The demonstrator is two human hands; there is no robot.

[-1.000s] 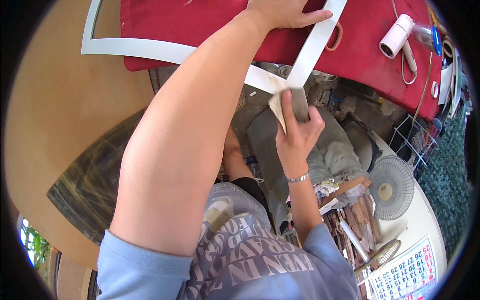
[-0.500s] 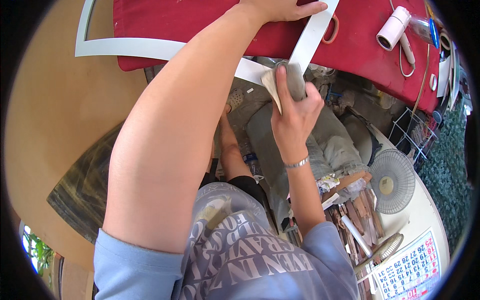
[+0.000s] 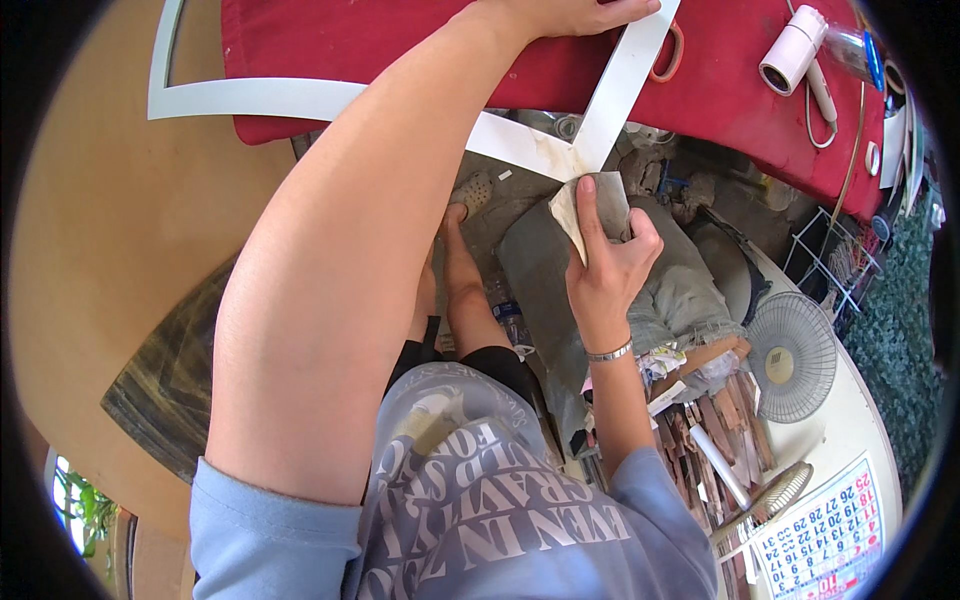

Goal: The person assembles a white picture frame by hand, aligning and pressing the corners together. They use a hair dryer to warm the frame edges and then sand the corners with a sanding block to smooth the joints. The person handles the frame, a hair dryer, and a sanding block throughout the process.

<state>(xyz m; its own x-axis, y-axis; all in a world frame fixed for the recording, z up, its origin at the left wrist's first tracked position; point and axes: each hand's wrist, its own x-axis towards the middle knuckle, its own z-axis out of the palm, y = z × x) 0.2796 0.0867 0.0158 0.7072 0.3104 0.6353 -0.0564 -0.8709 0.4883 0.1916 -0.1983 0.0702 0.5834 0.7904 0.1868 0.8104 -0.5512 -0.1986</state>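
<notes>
A flat white frame (image 3: 250, 98) lies on the red-covered table, its near corner jutting past the edge. Brownish marks show at that corner. My left hand (image 3: 570, 14) rests at the top of the picture, thumb stretched across one strip of the frame; its other fingers are largely cut off from view, and my forearm covers part of the frame. In my right hand (image 3: 612, 262) is a folded piece of sandpaper (image 3: 606, 198), grey with a cream side, pinched between thumb and fingers. It sits just below the corner's tip; whether they touch I cannot tell.
An orange looped handle (image 3: 674, 52) lies beside the frame. A pale pink hair dryer (image 3: 790, 52) with a cord is at the table's right. Grey sacks (image 3: 545, 265), wood scraps (image 3: 735, 430), a fan (image 3: 792, 358) and a calendar (image 3: 820, 540) lie lower right.
My right hand has moved toward me and slightly right with the sandpaper. The frame's marked corner, covered before, now shows. My left hand stays in nearly the same place.
</notes>
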